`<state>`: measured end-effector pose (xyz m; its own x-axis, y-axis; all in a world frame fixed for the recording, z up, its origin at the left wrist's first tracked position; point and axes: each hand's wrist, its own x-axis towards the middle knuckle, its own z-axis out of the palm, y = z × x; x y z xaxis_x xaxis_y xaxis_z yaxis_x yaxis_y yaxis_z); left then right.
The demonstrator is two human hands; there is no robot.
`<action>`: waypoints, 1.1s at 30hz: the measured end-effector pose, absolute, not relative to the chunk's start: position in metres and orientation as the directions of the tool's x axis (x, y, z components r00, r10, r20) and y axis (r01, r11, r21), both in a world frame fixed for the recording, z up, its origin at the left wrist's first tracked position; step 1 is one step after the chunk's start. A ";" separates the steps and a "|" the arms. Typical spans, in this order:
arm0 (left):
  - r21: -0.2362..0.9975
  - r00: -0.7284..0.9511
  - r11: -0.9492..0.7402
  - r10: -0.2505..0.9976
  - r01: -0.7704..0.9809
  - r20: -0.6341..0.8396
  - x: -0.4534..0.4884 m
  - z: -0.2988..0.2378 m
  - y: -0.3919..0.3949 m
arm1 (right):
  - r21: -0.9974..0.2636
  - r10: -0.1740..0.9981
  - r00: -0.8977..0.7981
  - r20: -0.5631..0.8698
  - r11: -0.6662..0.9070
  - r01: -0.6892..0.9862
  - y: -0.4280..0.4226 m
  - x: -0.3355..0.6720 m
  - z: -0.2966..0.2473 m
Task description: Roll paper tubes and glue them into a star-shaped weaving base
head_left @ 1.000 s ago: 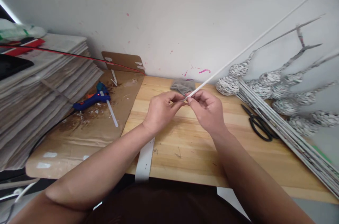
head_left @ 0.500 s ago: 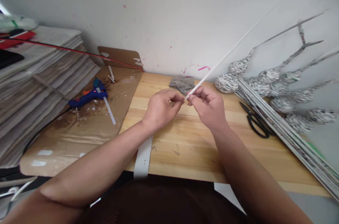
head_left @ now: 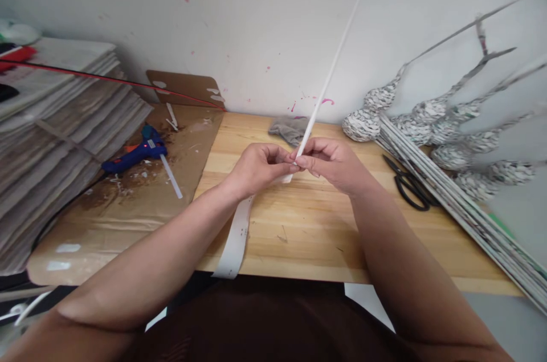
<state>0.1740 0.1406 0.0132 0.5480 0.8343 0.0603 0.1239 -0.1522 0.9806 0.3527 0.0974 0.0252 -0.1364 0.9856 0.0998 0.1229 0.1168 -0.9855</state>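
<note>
The strip (head_left: 239, 231) came first, curving from the near edge of the table (head_left: 307, 236) up under the left wrist. It could have creased or slid off the edge if an arm dragged it.

Next came the left hand (head_left: 260, 167) and the right hand (head_left: 335, 165), almost tip to tip above the wood. The right fingers were narrow, pinching the stick (head_left: 322, 91) near its low end. The left fingers were pinched close there too, but their tips were partly hidden. A white bit (head_left: 287, 179) poked out below them; I could not tell if it was part of the strip. If the pinch got loose, that end might have slipped or come undone. If they squeezed too hard, the stick might have bent.

The stick rose from the hands, up past the cloth (head_left: 288, 129) and out of the top of the view. It was so long that a small twist low down could have swung the top into the wall (head_left: 239, 25) or the balls (head_left: 361, 125).

A second earlier, the strip looked straight, and now it bent. The white bit had not shown below the fingers. The stick had leaned far over to the right, and now it stood much steeper.
</note>
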 end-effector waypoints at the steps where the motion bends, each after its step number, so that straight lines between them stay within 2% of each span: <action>1: 0.979 0.545 -0.157 0.836 0.129 0.062 0.174 0.014 0.140 | -0.983 0.985 -0.135 0.107 0.125 0.136 0.097 0.353 0.024; 6: 0.974 0.522 -0.182 0.848 0.136 0.085 0.176 0.018 0.138 | -0.961 0.978 -0.050 0.204 0.210 0.181 0.097 0.351 0.022; 14: 0.971 0.554 -0.181 0.830 0.159 0.064 0.174 0.019 0.139 | -0.957 0.968 -0.016 0.250 0.249 0.151 0.099 0.349 0.019; 17: 0.971 0.560 -0.177 0.827 0.160 0.059 0.174 0.019 0.138 | -0.968 0.975 -0.016 0.222 0.223 0.119 0.099 0.350 0.018; 21: 0.976 0.588 -0.154 0.808 0.156 0.034 0.174 0.018 0.138 | -0.988 0.986 -0.112 0.125 0.134 0.079 0.098 0.353 0.022; 27: 0.973 0.598 -0.181 0.799 0.144 0.060 0.175 0.017 0.137 | -0.984 0.982 -0.088 0.165 0.170 0.056 0.099 0.353 0.022; 30: 0.964 0.565 -0.213 0.820 0.158 0.089 0.176 0.016 0.136 | -0.975 0.979 -0.038 0.201 0.203 0.084 0.100 0.349 0.020; 33: 0.956 0.543 -0.238 0.833 0.173 0.109 0.176 0.016 0.137 | -0.950 0.965 0.032 0.261 0.251 0.183 0.100 0.344 0.017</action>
<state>0.1760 0.1368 0.0161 0.5428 0.8328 0.1087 0.1732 -0.2377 0.9558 0.3439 0.1000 0.0172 0.0316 0.9648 0.2613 0.1829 0.2514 -0.9504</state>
